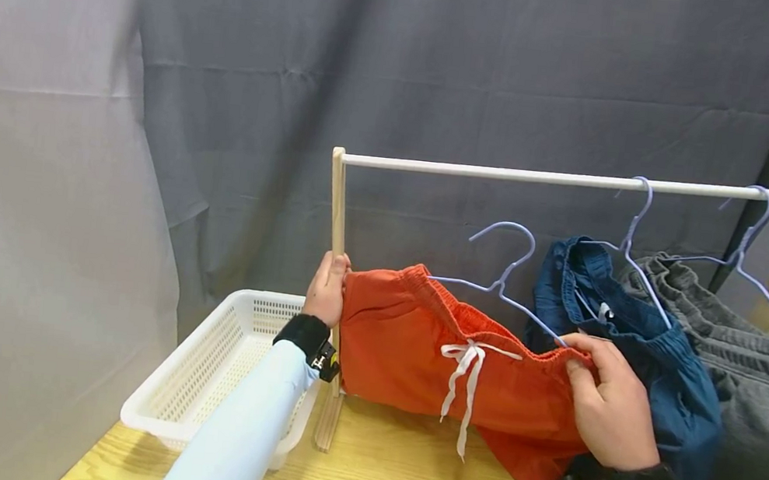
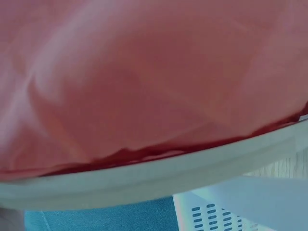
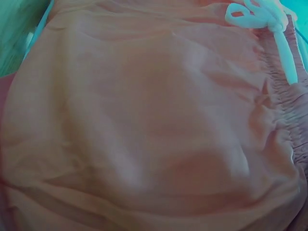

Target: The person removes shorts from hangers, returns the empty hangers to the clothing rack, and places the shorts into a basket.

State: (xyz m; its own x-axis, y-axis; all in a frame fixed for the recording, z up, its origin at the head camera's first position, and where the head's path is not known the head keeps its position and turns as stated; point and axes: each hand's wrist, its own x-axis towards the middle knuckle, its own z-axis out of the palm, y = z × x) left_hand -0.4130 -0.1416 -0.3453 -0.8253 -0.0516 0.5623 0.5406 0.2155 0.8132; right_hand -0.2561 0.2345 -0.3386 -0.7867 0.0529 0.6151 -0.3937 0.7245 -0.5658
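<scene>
Orange shorts (image 1: 409, 336) with a tied white drawstring (image 1: 472, 363) stretch between both hands. My left hand (image 1: 326, 292) holds their left side, right at the rack's wooden post (image 1: 337, 204). In the left wrist view the post crosses in front of the orange cloth, and most of the hand is out of sight. At the other end my right hand (image 1: 610, 401) pinches the elastic waistband, thumb in front, beside the tip of a lavender hanger (image 1: 503, 284). This hanger's arms meet the waist opening; its hook is off the rail. Orange cloth (image 3: 144, 110) fills the right wrist view.
A white rail (image 1: 483, 172) spans the rack. On its right hang blue shorts (image 1: 678, 388) and grey trousers or shorts (image 1: 768, 405) on lavender hangers, close to my right hand. A white perforated basket (image 1: 163, 404) stands left on the wooden table (image 1: 388, 475). Grey cloth forms the backdrop.
</scene>
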